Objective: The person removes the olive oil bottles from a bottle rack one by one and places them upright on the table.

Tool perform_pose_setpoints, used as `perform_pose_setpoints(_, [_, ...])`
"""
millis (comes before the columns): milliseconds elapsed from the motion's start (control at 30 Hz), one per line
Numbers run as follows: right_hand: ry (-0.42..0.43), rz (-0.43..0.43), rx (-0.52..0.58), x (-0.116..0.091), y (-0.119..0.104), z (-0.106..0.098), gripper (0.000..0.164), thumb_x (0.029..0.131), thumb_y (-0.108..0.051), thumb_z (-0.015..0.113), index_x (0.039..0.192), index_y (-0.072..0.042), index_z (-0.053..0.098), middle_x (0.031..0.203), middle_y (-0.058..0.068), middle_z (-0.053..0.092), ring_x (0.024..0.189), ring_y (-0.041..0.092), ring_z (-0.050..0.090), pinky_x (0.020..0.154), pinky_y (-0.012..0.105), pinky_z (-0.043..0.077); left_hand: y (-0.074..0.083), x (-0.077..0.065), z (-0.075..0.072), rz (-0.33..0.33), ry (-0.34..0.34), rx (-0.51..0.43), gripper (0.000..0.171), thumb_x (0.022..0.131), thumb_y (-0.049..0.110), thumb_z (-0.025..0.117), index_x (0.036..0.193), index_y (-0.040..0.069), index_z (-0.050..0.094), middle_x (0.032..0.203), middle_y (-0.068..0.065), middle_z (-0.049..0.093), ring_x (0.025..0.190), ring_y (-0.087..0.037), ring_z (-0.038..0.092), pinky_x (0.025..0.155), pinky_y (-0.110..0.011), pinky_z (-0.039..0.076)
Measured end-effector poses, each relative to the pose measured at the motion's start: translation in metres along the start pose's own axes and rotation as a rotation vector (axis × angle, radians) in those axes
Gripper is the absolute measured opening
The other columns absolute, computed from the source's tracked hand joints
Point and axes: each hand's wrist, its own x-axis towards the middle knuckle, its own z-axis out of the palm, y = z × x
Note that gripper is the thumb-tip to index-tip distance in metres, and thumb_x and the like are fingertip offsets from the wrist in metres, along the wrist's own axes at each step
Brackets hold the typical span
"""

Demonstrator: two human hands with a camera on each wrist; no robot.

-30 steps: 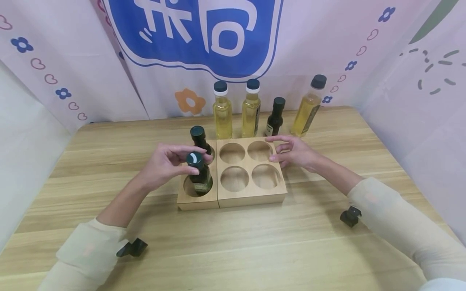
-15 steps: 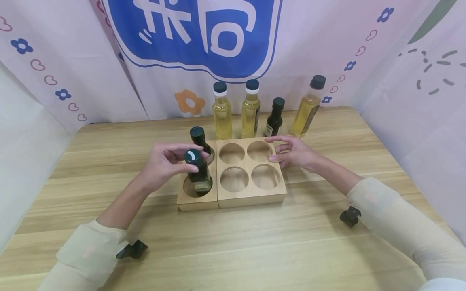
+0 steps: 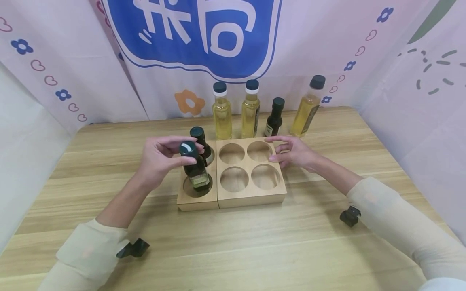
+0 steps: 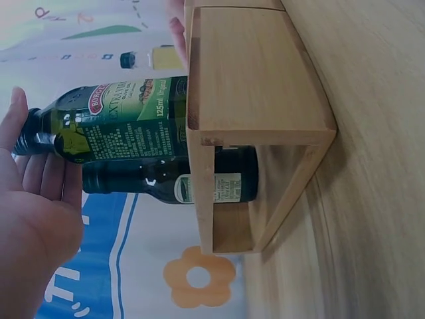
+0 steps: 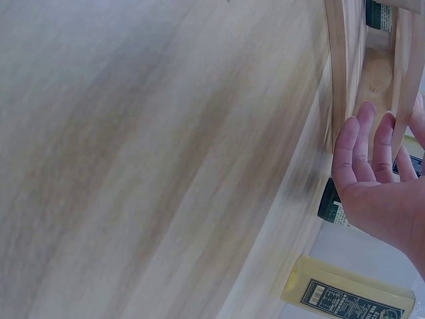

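My left hand (image 3: 154, 161) pinches a green olive oil bottle (image 3: 198, 178) near its cap. The bottle leans, its base at the front left hole of the wooden bottle rack (image 3: 251, 198). In the left wrist view, the bottle's label (image 4: 133, 106) faces the camera and the rack's rim hides its base. Behind it a second dark bottle (image 3: 207, 153) stands in the back left hole, its lower part showing through the rack's open side. At the rack's right end, my right hand (image 3: 295, 152) holds the edge near the back corner, fingertips against the wood.
Behind the rack stand two clear bottles of yellow oil, one left (image 3: 222, 117) and one right (image 3: 250, 117), a small dark bottle (image 3: 274, 119) and another yellow oil bottle (image 3: 306, 113). A printed cloth (image 3: 164, 93) hangs along the table's back edge.
My left hand has moved up and slightly left, raising the olive oil bottle so more of its label shows. The right hand and the rack have stayed in place.
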Motion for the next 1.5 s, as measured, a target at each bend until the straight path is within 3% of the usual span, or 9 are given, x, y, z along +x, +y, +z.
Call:
perform_pose_setpoints(333, [0.0,0.001,0.004,0.0,-0.001,0.0,0.064,0.08,-0.003,0.074,0.138,-0.014,0.048,0.084,0.008,0.058,0.066,0.015,0.06,0.064,0.041,0.057,0.005,0.003,0.002,0.056,0.04,-0.067,0.038,0.069,-0.02,0.072,0.105,-0.017,0.061,0.094,-0.016,0.071,0.088,-0.027,0.069,0.078,-0.036,0.056])
perform_pose_setpoints(600, [0.0,0.001,-0.001,0.0,-0.001,0.001,0.064,0.08,-0.003,0.074,0.137,-0.014,0.048,0.084,0.008,0.058,0.068,0.015,0.061,0.064,0.04,0.057,0.009,0.005,-0.001,0.102,0.105,-0.059,0.036,0.068,-0.021,0.072,0.101,-0.008,0.068,0.092,-0.017,0.071,0.084,-0.027,0.069,0.078,-0.036,0.056])
perform_pose_setpoints(1000, [0.001,-0.005,-0.008,0.0,-0.001,0.001,0.063,0.08,-0.003,0.074,0.137,-0.014,0.049,0.084,0.008,0.058,0.067,0.015,0.06,0.062,0.04,0.057,0.015,0.009,-0.006,0.228,0.199,-0.154,0.032,0.068,-0.027,0.067,0.099,-0.019,0.062,0.088,-0.025,0.069,0.079,-0.032,0.069,0.074,-0.035,0.057])
perform_pose_setpoints(1500, [0.002,-0.012,-0.017,0.0,-0.001,0.0,0.063,0.08,-0.003,0.074,0.137,-0.015,0.049,0.083,0.009,0.059,0.067,0.016,0.061,0.062,0.04,0.057,0.015,0.014,-0.02,0.25,0.299,-0.198,0.028,0.071,-0.027,0.064,0.099,-0.023,0.059,0.088,-0.027,0.068,0.079,-0.033,0.069,0.08,-0.041,0.055])
